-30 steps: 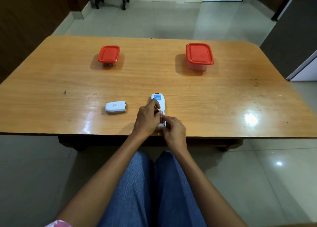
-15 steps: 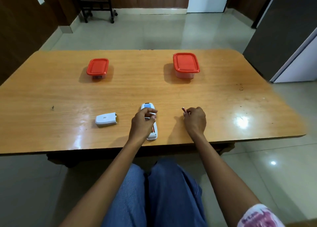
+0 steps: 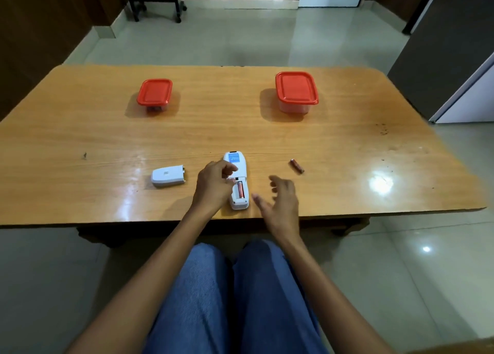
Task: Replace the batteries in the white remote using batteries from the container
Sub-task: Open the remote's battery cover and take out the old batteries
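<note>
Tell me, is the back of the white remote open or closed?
Open. The white remote lies face down with its battery compartment uncovered, one battery showing inside. Its cover lies apart on the table.

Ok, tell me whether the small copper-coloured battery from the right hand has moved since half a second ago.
Yes. The copper-coloured battery has left the right hand and now lies on the wooden table, right of the white remote.
</note>
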